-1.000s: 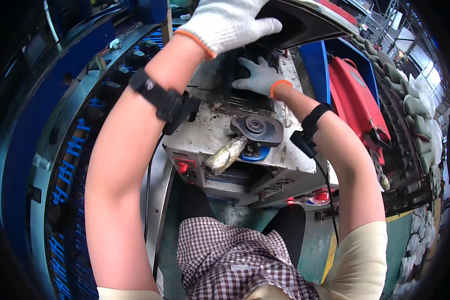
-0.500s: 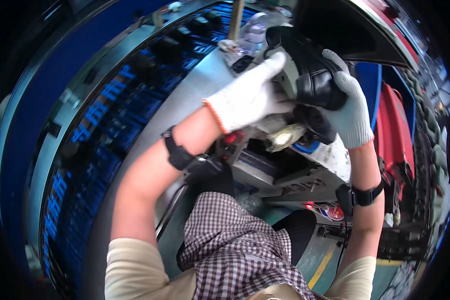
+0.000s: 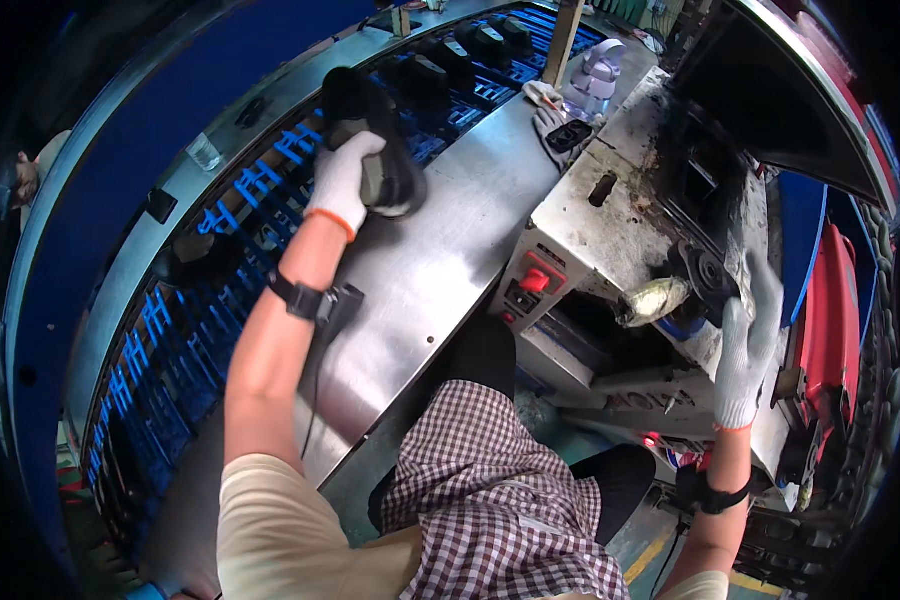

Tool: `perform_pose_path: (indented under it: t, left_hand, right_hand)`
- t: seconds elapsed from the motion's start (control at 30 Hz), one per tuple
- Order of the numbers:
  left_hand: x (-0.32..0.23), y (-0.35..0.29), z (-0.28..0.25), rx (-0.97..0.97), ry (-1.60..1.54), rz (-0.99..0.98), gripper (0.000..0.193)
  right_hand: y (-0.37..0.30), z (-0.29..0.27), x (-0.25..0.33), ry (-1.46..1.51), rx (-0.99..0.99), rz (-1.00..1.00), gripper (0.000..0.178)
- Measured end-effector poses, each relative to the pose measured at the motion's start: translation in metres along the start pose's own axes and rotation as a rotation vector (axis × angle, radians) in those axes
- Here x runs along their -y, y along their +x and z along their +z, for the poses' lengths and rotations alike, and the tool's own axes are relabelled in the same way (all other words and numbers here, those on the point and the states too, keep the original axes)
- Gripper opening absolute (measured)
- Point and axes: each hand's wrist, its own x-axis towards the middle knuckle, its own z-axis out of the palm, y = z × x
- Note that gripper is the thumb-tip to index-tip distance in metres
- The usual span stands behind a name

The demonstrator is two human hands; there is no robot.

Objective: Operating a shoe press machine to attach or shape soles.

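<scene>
My left hand, in a white knit glove with an orange cuff, grips a black shoe by its side. That shoe is over the edge between the metal counter and a rack of blue rods. My right hand, gloved alike, is open with its fingers stretched out and slightly blurred. It is beside a black round part on a worn white machine. Next to that part lies a yellowish wrapped bundle.
More black shoes stand on the rack at the far side. A lilac bottle, gloves and a black phone-like object are near the counter's far end. The machine has a red switch. A red cover stands at the right.
The black shoe, earlier between both hands over the machine, has moved left to the rack in my left hand. My right hand has let go of it and dropped lower.
</scene>
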Motion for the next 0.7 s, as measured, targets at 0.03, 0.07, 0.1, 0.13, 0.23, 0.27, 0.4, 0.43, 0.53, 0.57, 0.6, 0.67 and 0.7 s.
perform_pose_path:
  t: [0.03,0.07,0.1,0.13,0.23,0.27,0.4,0.43,0.53,0.57,0.6,0.67,0.7]
  left_hand:
    - [0.009,0.032,-0.008,-0.059,0.04,0.034,0.054]
    - [0.019,0.061,-0.02,-0.127,0.086,0.064,0.058]
    - [0.028,0.092,-0.031,-0.286,0.169,0.048,0.05]
    - [0.031,0.104,-0.02,-0.43,0.245,0.021,0.042]
    - [0.05,0.182,-0.097,-0.356,0.484,0.003,0.091]
    - [0.052,0.199,-0.131,-0.438,0.564,0.087,0.101]
    - [0.088,0.187,-0.06,-0.588,0.663,-0.038,0.107]
    - [0.083,0.179,-0.055,-0.555,0.689,-0.036,0.11]
    - [0.063,0.158,-0.089,-0.545,0.686,0.008,0.111]
    - [0.053,0.145,-0.116,-0.487,0.682,0.181,0.107]
    - [0.044,0.129,-0.124,-0.401,0.667,0.345,0.103]
    - [0.018,0.093,-0.137,-0.802,1.08,0.582,0.097]
    - [0.003,0.074,-0.143,-1.005,1.244,0.476,0.094]
  right_hand:
    - [-0.012,-0.004,-0.019,-0.065,-0.032,0.023,0.052]
    - [-0.026,-0.005,-0.036,-0.123,-0.056,0.05,0.049]
    - [-0.036,-0.007,-0.05,-0.192,-0.069,0.03,0.047]
    - [-0.039,-0.008,-0.051,-0.21,-0.074,0.039,0.047]
    - [-0.037,-0.002,-0.047,-0.289,-0.065,-0.03,0.049]
    - [-0.035,0.005,-0.048,-0.25,-0.06,-0.034,0.049]
    - [-0.038,0.003,-0.041,-0.473,-0.075,-0.048,0.052]
    - [-0.04,0.003,-0.043,-0.43,-0.09,-0.006,0.052]
    - [-0.039,0.01,-0.044,-0.327,-0.083,0.033,0.052]
    - [-0.037,0.013,-0.043,-0.29,-0.07,0.036,0.052]
    - [-0.039,0.01,-0.044,-0.293,-0.063,0.056,0.052]
    - [-0.041,0.006,-0.044,-0.349,-0.095,-0.021,0.052]
    - [-0.043,0.0,-0.043,-0.414,-0.079,-0.024,0.051]
